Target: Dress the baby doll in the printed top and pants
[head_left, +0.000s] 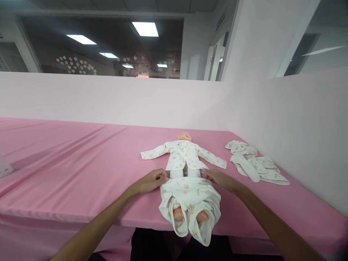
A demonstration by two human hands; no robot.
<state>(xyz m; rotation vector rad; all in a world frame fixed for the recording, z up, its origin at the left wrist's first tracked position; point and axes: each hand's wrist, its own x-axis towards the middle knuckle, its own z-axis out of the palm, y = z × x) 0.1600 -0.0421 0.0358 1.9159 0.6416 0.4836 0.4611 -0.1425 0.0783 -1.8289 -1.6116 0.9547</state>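
A baby doll (184, 136) lies on its back on the pink-covered table, its head away from me. It wears a white printed top (179, 154) with both sleeves spread outward. White printed pants (187, 194) are bunched around its lower legs, and the bare feet (178, 214) show inside the leg openings, which hang over the table's front edge. My left hand (154, 180) is closed, its fingertips pinching the waistband's left end. At the opposite end of the waistband, my right hand (217, 178) is also closed on the cloth, the fingertips partly hidden. White covering shows on the thighs (176, 174) between top and pants.
Folded white baby clothes (268, 170) lie at the right, near the wall, beside a crumpled printed piece (241, 148). A white object (4, 167) sits at the left edge. The pink sheet (81, 163) has creases. Walls with windows (108, 47) stand behind and to the right.
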